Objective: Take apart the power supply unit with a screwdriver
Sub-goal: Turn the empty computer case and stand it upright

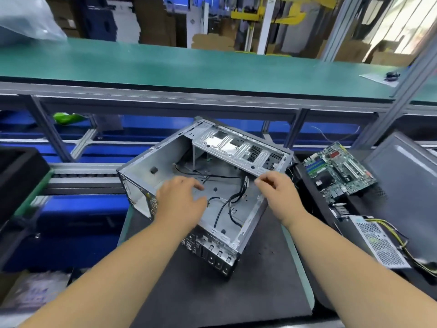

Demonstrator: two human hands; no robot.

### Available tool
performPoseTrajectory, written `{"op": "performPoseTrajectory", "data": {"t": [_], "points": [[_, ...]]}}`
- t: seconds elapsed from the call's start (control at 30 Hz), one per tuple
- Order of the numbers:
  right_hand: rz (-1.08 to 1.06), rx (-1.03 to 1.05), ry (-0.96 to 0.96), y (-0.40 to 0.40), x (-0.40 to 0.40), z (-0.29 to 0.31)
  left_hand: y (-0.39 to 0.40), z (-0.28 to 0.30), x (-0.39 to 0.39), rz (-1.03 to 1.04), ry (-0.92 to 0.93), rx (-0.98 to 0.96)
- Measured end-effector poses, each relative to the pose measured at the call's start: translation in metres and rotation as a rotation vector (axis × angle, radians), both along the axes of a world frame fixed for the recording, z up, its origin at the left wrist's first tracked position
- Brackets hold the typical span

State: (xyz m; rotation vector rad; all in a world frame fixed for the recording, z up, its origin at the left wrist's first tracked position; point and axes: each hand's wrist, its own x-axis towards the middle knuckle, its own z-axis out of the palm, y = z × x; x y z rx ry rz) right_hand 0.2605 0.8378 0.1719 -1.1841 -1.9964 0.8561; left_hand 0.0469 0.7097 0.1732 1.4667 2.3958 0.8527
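Workbench, fingers loosely curled (case)

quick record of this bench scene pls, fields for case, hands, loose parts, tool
case: open computer case on dark mat, black cables inside
left hand: fingers spread over case floor, holds nothing
right hand: at case's right edge; grip unclear
loose parts: motherboard and power supply unit to the right
tool: no screwdriver visible

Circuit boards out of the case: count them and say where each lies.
1. The green circuit board lies right of the open computer case, beyond the power supply unit. Others may be hidden; none shows inside the case.
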Motion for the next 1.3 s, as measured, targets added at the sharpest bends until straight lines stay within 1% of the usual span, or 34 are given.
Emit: {"op": "performPoseTrajectory", "data": {"t": [0.03, 0.1, 0.17, 0.27, 0.3, 0.33, 0.4, 0.43, 0.5, 0.57, 0.7, 0.83, 0.93, 1.03, 1.13, 1.23, 1.3], "points": [[-0.026, 0.056, -0.045, 0.010, 0.005, 0.000, 0.000, 0.002, 0.016, -0.027, -0.030, -0.007], [-0.036, 0.138, -0.219, 0.033, 0.011, -0.001, 0.003, 0.008, 0.045, -0.046, -0.089, -0.016], [0.006, 0.139, -0.389, 0.055, 0.015, 0.002, 0.010, 0.012, 0.071, -0.050, -0.138, -0.028], [0.114, 0.145, -0.579, 0.077, 0.023, 0.004, 0.020, 0.010, 0.100, -0.042, -0.201, -0.090], [0.157, 0.184, -0.635, 0.080, 0.028, 0.003, 0.023, 0.008, 0.106, -0.030, -0.186, -0.132], [0.197, 0.240, -0.656, 0.084, 0.034, 0.001, 0.025, 0.006, 0.112, -0.016, -0.129, -0.186], [0.237, 0.337, -0.627, 0.082, 0.041, -0.005, 0.027, 0.002, 0.115, -0.031, 0.028, -0.306], [0.246, 0.369, -0.604, 0.080, 0.043, -0.006, 0.028, 0.001, 0.114, -0.057, 0.077, -0.352], [0.249, 0.416, -0.582, 0.078, 0.046, -0.011, 0.031, 0.000, 0.113, -0.088, 0.081, -0.420], [0.229, 0.437, -0.619, 0.078, 0.047, -0.013, 0.032, 0.000, 0.107, -0.098, 0.051, -0.438], [0.158, 0.457, -0.655, 0.071, 0.055, -0.017, 0.027, 0.002, 0.091, -0.150, 0.070, -0.399], [0.141, 0.482, -0.709, 0.064, 0.065, -0.020, 0.016, 0.006, 0.067, -0.232, 0.126, -0.419], [0.138, 0.486, -0.698, 0.056, 0.069, -0.014, 0.007, 0.008, 0.042, -0.318, 0.158, -0.422], [0.153, 0.485, -0.654, 0.040, 0.067, -0.008, -0.002, 0.010, 0.013, -0.377, 0.184, -0.363], [0.163, 0.490, -0.651, 0.020, 0.057, -0.004, -0.009, 0.010, -0.012, -0.431, 0.244, -0.302], [0.165, 0.473, -0.638, 0.006, 0.043, -0.001, -0.019, 0.009, -0.033, -0.414, 0.293, -0.259], [0.182, 0.452, -0.640, -0.003, 0.032, 0.002, -0.029, 0.008, -0.050, -0.356, 0.307, -0.230]]}}
